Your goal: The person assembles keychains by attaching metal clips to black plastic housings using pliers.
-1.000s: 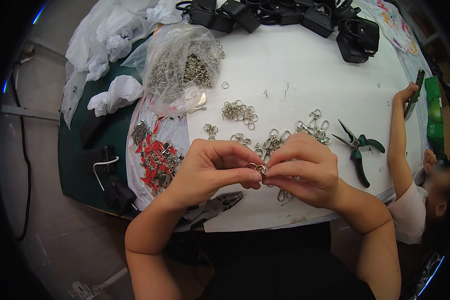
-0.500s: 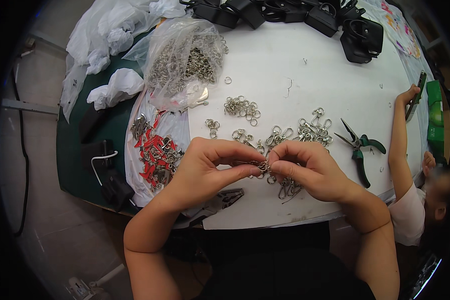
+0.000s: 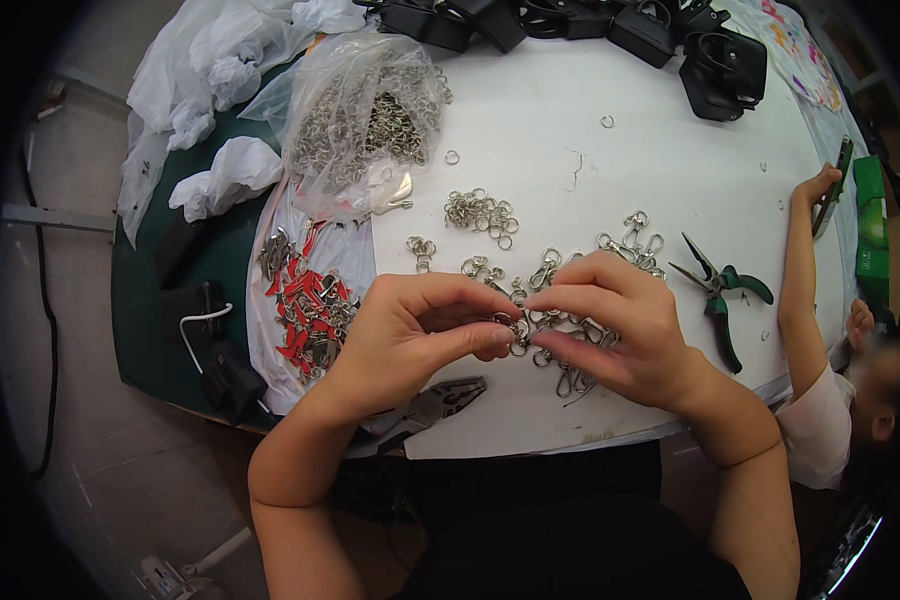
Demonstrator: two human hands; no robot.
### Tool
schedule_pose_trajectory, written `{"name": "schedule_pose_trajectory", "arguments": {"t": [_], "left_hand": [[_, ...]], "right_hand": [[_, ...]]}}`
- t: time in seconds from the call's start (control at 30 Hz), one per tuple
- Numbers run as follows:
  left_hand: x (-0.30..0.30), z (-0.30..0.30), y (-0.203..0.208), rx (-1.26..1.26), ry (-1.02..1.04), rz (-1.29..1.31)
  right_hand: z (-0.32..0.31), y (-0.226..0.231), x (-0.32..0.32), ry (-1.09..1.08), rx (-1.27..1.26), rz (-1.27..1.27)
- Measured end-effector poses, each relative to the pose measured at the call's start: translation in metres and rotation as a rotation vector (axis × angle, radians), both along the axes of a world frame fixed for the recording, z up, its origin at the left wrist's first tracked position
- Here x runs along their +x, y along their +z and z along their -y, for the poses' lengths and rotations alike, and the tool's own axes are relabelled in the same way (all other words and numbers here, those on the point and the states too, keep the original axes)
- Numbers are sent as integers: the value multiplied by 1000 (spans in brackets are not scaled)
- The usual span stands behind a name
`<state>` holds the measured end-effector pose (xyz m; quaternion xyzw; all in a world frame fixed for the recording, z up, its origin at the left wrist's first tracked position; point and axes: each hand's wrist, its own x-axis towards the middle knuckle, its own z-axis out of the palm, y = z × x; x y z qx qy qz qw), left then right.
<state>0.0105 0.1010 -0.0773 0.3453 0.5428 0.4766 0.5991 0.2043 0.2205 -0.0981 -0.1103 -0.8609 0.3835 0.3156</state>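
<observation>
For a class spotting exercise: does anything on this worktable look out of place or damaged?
A loose ring lies alone on the white sheet, away from the ring pile. Nearby, a thin dark squiggle breaks the plain surface; crack, thread or scribble, I cannot tell.

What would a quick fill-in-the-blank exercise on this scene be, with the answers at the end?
1. The left hand pinches small metal pieces between its fingers and its ____.
2. Right of the right hand lie pliers with black and ____ handles.
3. The red pieces lie to the ____ of the left hand.
Missing words: thumb; green; left.
</observation>
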Motion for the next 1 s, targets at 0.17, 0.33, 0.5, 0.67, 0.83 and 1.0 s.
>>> {"name": "schedule_pose_trajectory", "arguments": {"t": [0.17, 0.33, 0.5, 0.67, 0.83, 1.0], "left_hand": [[-2, 0, -2, -40, -59, 63], [0, 0, -4, 138, -62, -150], [0, 0, -3, 111, 0, 5], [1, 0, -1, 116, 7, 63], [0, 1, -4, 203, -34, 17], [-7, -2, -6, 448, -156, -172]], "right_hand": [[3, -7, 0, 36, 233, -54], [9, -3, 6, 32, -716, 109], [-1, 6, 8, 107, -1279, 219], [-4, 3, 9, 177, -1330, 254], [1, 3, 7, 147, -1336, 222], [13, -4, 6, 77, -1105, 7]]}}
